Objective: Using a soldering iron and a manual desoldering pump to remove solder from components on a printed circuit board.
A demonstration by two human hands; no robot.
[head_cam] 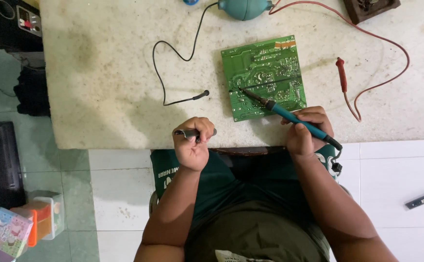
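The top edge cuts off the teal rubber bulb (244, 8) and the dark wooden block (370, 8) on the bench (100, 73). The left hand (192, 143) hides most of the small metal tool (188, 132) in its grip. The parts on the green circuit board (263, 77) are too small to tell.

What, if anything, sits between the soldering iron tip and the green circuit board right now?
Nothing visible. The right hand holds the soldering iron with its tip already over the green circuit board. The left hand, gripping a small dark tool, stays off to the side.
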